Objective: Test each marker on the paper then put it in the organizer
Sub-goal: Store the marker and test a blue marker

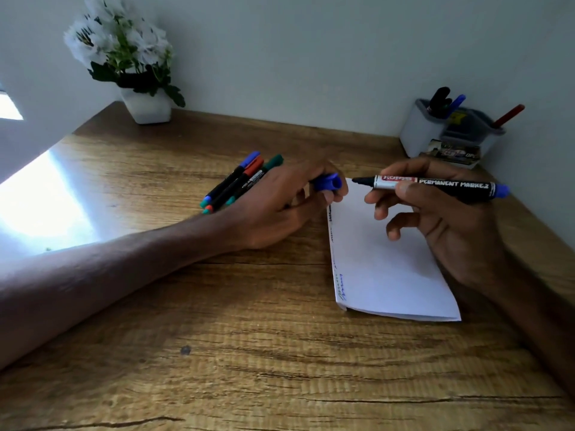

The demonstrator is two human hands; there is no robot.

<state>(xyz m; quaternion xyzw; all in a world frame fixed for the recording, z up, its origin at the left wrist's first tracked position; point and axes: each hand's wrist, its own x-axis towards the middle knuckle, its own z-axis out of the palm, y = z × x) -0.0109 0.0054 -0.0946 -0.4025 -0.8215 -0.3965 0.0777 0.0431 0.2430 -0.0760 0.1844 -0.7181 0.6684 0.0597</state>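
- Between the two hands, over the far corner of the paper [389, 269], the bare black tip of an uncapped marker [435, 186] points toward the left hand.
- The right hand [441, 219] grips this marker, thumb and forefinger pinching the silver band near the tip. The barrel lies almost level, reads "PERMANENT MARKER" and has a blue end plug sticking out past the hand.
- The left hand [280, 200] holds the blue cap [328, 181] in curled fingers, with the cap's open end facing the marker tip. Tip and cap are apart.
- Under the right hand, the folded white paper lies flat on the tabletop [217, 337]. Small scribbles [340, 284] in blue, green and black run down the edge nearest the left hand.
- Just behind the left hand, a bunch of loose markers [242, 181] with blue, red and green caps lies side by side, partly hidden by the hand.
- Beyond the right hand, against the wall, stands the organizer [423, 129]. A black marker and a blue one stick up from one compartment, and a red one leans in another.
- Far beyond the left forearm sits a white pot of flowers [146, 107].
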